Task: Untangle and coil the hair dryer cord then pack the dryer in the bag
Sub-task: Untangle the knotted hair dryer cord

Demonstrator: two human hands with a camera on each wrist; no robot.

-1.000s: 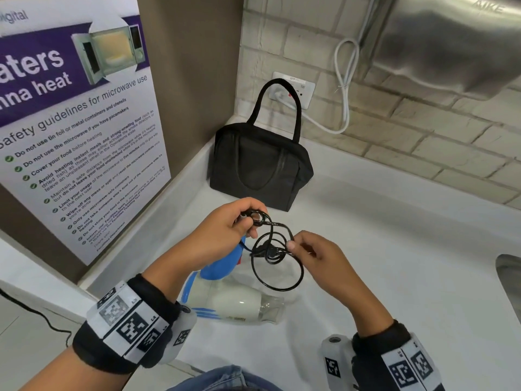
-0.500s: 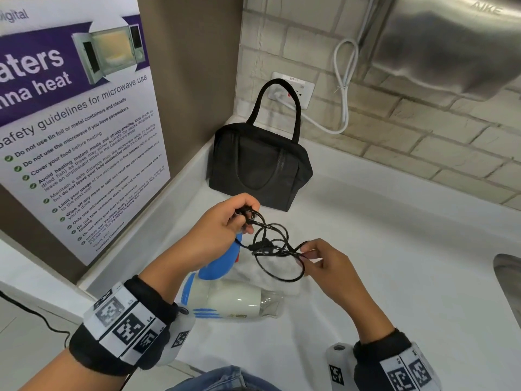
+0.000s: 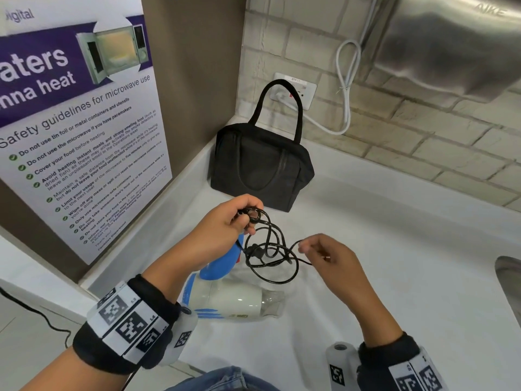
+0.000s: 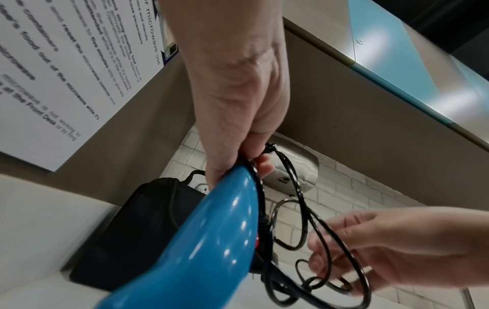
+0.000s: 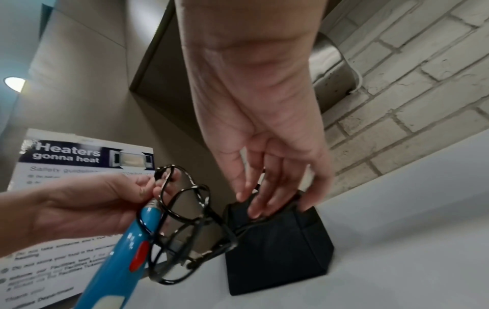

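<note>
A white hair dryer [image 3: 234,301] with a blue handle [image 3: 225,263] lies on the white counter [image 3: 394,277]. Its black cord [image 3: 270,249] hangs in tangled loops between my hands, above the dryer. My left hand [image 3: 248,215] pinches the top of the cord bundle just over the handle's end [image 4: 211,240]. To the right, my right hand [image 3: 306,246] pinches one strand of the tangle; the other fingers lie loosely among the loops [image 4: 323,257]. A black bag [image 3: 262,165] with its handle upright stands in the corner behind the hands. Its zip looks closed.
A wall socket [image 3: 294,90] with a white cable plugged in sits behind the bag. A steel hand dryer [image 3: 451,46] hangs at the upper right. A sink edge [image 3: 510,280] shows at the far right. A microwave poster [image 3: 79,122] covers the left wall.
My right hand has drawn its strand out to the right, spreading the tangle wider. The left hand keeps its pinch on the cord and has barely moved.
</note>
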